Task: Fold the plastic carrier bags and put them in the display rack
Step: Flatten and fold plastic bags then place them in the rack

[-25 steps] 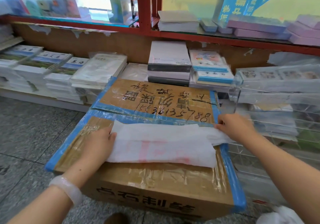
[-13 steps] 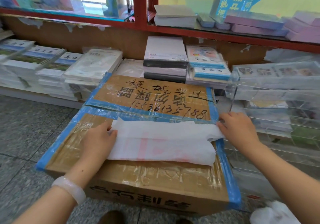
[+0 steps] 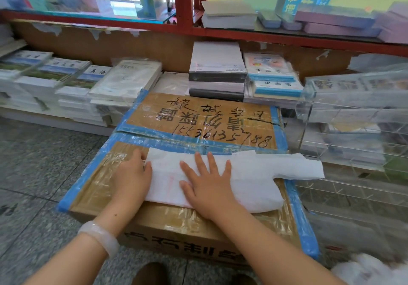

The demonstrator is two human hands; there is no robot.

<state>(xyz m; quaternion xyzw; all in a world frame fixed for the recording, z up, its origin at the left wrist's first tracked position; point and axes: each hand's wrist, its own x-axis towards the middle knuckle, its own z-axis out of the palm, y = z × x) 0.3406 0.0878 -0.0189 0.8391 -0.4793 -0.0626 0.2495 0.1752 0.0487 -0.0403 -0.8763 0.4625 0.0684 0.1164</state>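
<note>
**foldnoob:** Head cam view, white plastic carrier bag [image 3: 254, 174] lying lengthwise on a taped cardboard box [image 3: 198, 121], handles sticking off toward the right edge. How do I get this fold tidy?

**rackrat:** Looks to me like you're at the flatten-and-crease stage. I'd press the air out from the middle toward the handles before folding again, otherwise thin plastic just springs open. Keep one end pinned so it doesn't skate on that shiny tape.

**foldnoob:** What are the hands doing, exactly?

**rackrat:** Right hand [image 3: 207, 185] is flat, fingers spread and straight, palm pressing the middle of the bag, gripping nothing. Left hand [image 3: 132, 174] sits at the bag's left end; fingertips look tucked at the edge, but I can't tell if they're pinching it. Clear acrylic display rack [image 3: 353, 130] is just beside the box on the right.
</note>
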